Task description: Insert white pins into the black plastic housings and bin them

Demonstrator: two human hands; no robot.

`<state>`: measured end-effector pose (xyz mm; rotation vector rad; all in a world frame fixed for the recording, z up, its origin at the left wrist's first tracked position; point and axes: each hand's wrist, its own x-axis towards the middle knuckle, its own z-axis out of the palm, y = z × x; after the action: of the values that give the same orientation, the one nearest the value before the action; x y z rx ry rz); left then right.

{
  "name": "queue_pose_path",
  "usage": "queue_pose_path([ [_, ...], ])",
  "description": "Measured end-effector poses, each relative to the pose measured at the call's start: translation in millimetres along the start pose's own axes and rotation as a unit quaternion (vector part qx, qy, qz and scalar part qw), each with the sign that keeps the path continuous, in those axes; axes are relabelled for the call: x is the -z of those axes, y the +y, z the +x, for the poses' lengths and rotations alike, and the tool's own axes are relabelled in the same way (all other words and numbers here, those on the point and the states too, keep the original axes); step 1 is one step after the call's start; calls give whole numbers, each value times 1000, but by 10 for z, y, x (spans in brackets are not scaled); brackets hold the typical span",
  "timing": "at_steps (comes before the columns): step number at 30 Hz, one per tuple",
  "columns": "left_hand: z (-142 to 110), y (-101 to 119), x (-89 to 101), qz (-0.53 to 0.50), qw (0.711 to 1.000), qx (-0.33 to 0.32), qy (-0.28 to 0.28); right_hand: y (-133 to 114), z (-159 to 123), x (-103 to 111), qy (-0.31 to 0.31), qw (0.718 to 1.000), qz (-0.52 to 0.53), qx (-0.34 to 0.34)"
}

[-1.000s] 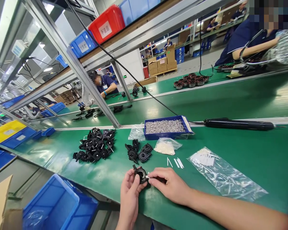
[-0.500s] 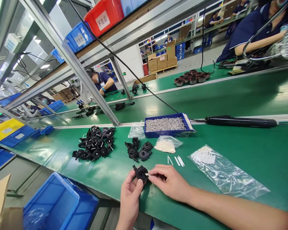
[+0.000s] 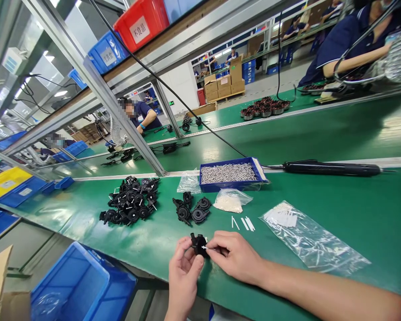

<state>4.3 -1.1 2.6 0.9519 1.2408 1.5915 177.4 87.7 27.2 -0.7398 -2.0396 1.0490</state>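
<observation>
Near the front edge of the green bench, my left hand [image 3: 186,269] grips a round black plastic housing [image 3: 198,243] with a short spout, tilted on its side. My right hand [image 3: 235,255] pinches a small white plastic piece [image 3: 204,247] against the housing's open face; its exact shape is too small to make out. Several black housings [image 3: 191,209] lie just beyond my hands. Several thin white rods [image 3: 247,224] rest right of them, beside a small bag of pale pieces [image 3: 232,201]. A clear plastic bag [image 3: 316,238] with white rods lies by my right forearm.
A blue tray of metal pins or screws [image 3: 232,174] stands behind, with a black electric screwdriver [image 3: 332,168] to its right. A heap of black housings [image 3: 132,200] lies left. An empty-looking blue crate [image 3: 76,285] sits below the bench edge. Co-workers sit across the bench.
My left hand has turned the housing, so its face now points more to the right. My right hand stays at it with the white piece. The view has shifted slightly.
</observation>
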Motion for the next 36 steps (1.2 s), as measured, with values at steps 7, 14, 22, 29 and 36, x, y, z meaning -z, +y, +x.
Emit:
queue_pose_path([
  [7, -49, 47, -39, 53, 998, -8, -29, 37, -45, 3, -26, 998, -21, 50],
  [14, -66, 59, -22, 78, 995, -15, -64, 49, -116, -2, -37, 998, 0, 49],
  [22, -79, 45, -22, 56, 998, -3, -37, 38, -58, -23, -25, 997, -49, 54],
  [29, 268, 36, 359, -13, 977, 76, 197, -61, -150, -43, -153, 899, -406, 63],
  [36, 665, 244, 728, 48, 971, 29, 231, -147, -146, -2, -166, 783, -598, -42],
])
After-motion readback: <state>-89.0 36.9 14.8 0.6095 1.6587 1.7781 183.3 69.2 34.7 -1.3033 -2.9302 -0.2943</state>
